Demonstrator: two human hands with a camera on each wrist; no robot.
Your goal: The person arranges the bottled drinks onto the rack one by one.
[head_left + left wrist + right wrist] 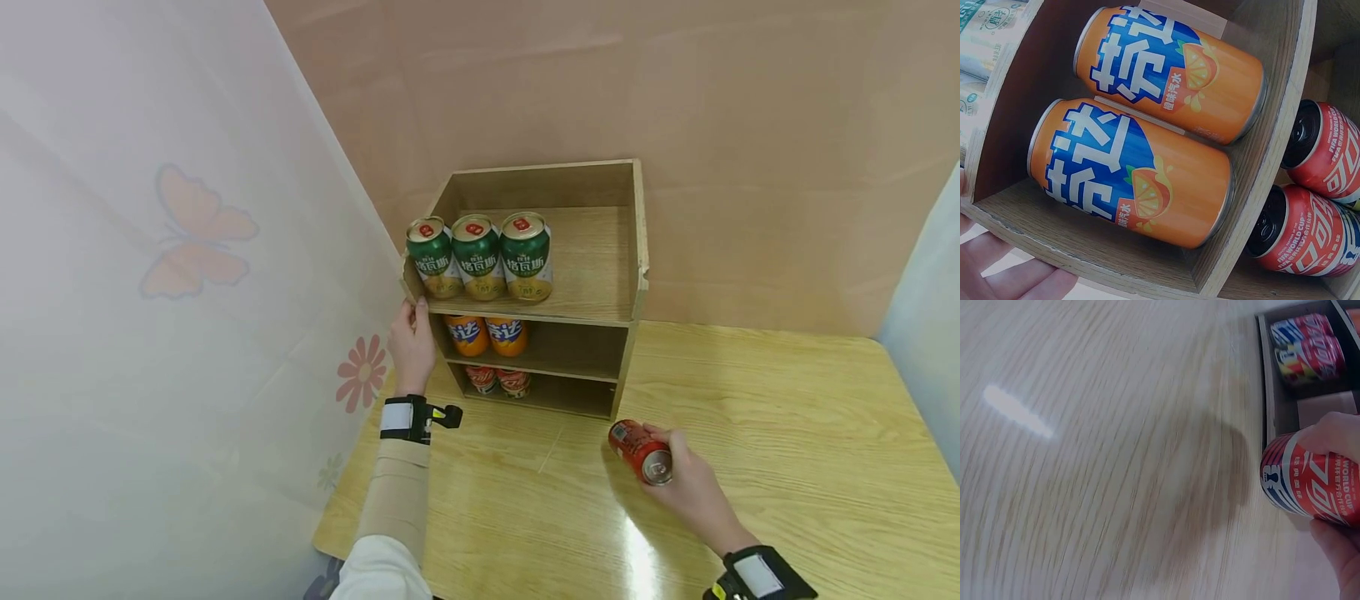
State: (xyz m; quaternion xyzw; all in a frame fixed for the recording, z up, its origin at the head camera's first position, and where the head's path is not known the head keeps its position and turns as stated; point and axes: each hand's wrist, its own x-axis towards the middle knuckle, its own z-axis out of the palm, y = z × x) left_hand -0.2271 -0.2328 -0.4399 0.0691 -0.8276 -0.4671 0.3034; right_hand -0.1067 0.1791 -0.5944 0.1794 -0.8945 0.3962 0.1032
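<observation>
A small wooden shelf (577, 315) with three tiers stands on the table. My left hand (412, 346) grips its left side panel near the top tier's front corner; in the left wrist view, fingers (1019, 275) lie along the panel's outer face. My right hand (693, 487) holds a red cola can (637, 450), tilted, off the shelf's lower right corner. The right wrist view shows thumb and fingers around that can (1313, 481). Two red cola cans (1316, 231) stand in the bottom tier's left part. Two orange soda cans (1141, 175) occupy the middle tier's left part.
Three green-and-gold cans (480, 258) stand side by side at the left of the top tier. A white sheet (225, 375) with butterfly and flower prints hangs close on the left. Behind the shelf is a brown backdrop (750, 167). The wooden table (810, 417) extends to the right.
</observation>
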